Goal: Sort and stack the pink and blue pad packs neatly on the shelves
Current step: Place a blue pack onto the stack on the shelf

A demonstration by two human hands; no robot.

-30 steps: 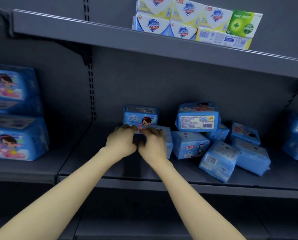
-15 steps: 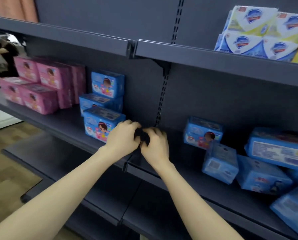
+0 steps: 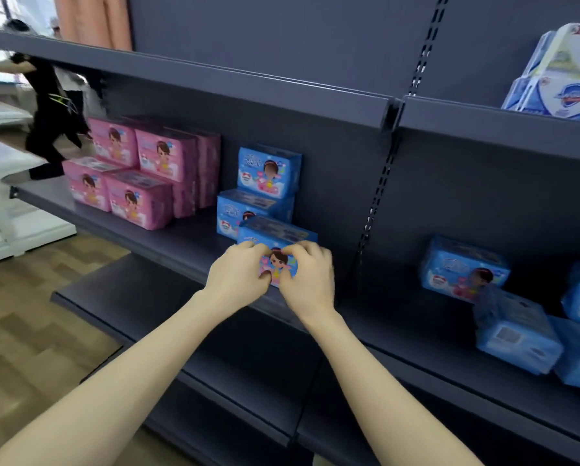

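Note:
My left hand [image 3: 238, 274] and my right hand [image 3: 310, 280] are side by side at the front face of a blue pad pack [image 3: 276, 232], fingers curled round its front edges. This pack sits on the middle shelf [image 3: 167, 237], just before two stacked blue packs [image 3: 268, 169]. Left of them stand several pink pad packs [image 3: 140, 169] in a two-layer group. On the shelf section to the right, an upright blue pack [image 3: 463, 264] stands beside several loose blue packs [image 3: 514, 334] that lie jumbled.
An upper shelf edge [image 3: 248, 85] overhangs the stacks. Soap packs [image 3: 564, 75] sit on the upper right shelf. A lower shelf [image 3: 130, 297] juts out below my arms. A person in black [image 3: 53, 105] is at the aisle's far left, over wooden floor [image 3: 29, 331].
My view swung left, from the jumbled blue packs to the sorted stacks. Both hands travelled left together and now sit on the front blue pack by the blue stack.

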